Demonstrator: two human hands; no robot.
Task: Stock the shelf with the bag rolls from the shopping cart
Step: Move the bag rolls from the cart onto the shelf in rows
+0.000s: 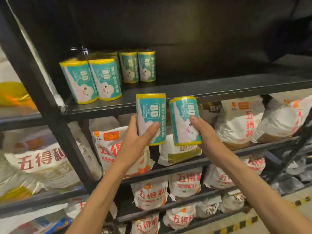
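Observation:
My left hand [135, 142] grips a teal and yellow bag roll [150, 114], held upright just in front of the black shelf's front edge [219, 93]. Beside it, my right hand [205, 132] holds a second bag roll [183, 115], tilted slightly to the left. Both rolls carry a white "80" label and a cloud picture. On the shelf's left part stand several of the same rolls: two at the front [91, 81] and two further back [137, 66], with more half hidden behind. The shopping cart is out of view.
The shelf board to the right of the standing rolls is bare [236, 78]. A black upright post [42, 81] bounds the left side. The lower shelves hold many white sacks with red characters [109, 146]. A yellow-black floor stripe [253, 218] runs at the lower right.

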